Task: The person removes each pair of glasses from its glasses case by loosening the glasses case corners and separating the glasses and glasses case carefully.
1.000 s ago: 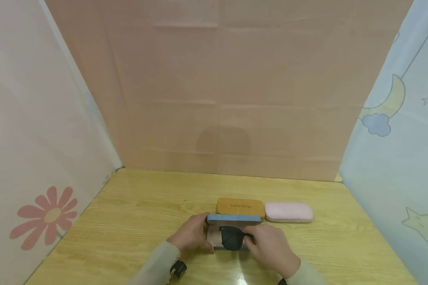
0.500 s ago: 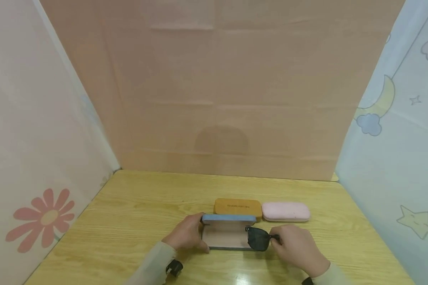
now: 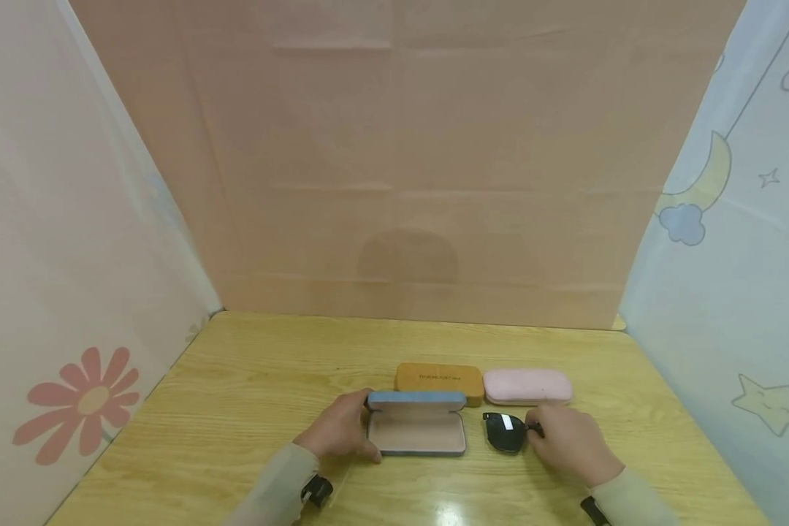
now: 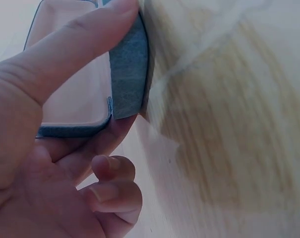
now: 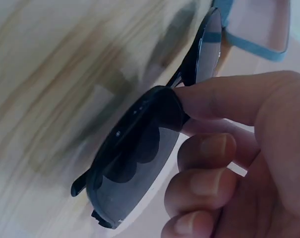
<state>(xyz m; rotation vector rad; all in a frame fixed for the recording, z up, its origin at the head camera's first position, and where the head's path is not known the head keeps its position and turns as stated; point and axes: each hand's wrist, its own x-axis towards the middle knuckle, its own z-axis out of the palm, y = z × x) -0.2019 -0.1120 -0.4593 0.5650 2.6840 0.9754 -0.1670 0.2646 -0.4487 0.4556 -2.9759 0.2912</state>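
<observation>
A blue glasses case (image 3: 416, 454) with a pale pink lining stands with its lid raised on the table. My left hand (image 3: 342, 429) grips its left end; in the left wrist view the thumb (image 4: 75, 44) lies across the front and fingers reach behind. To the right of the case, my right hand (image 3: 573, 442) pinches a pair of black sunglasses (image 3: 505, 432). Seen from the right wrist, thumb and forefinger hold the sunglasses (image 5: 140, 148) at the bridge, between the two dark lenses, close over the table. The remaining fingers are curled beside the near lens.
Behind the blue case lies a mustard-yellow glasses case (image 3: 439, 380) with small dark lettering. A closed pink glasses case (image 3: 528, 387) sits next to it on the right. The wooden table (image 3: 269, 365) meets a brown backdrop, with patterned sheets on both sides.
My right hand has drawn the sunglasses rightward, from in front of the blue case's interior to beside it. My left hand keeps its grip on the case, which has shifted slightly left.
</observation>
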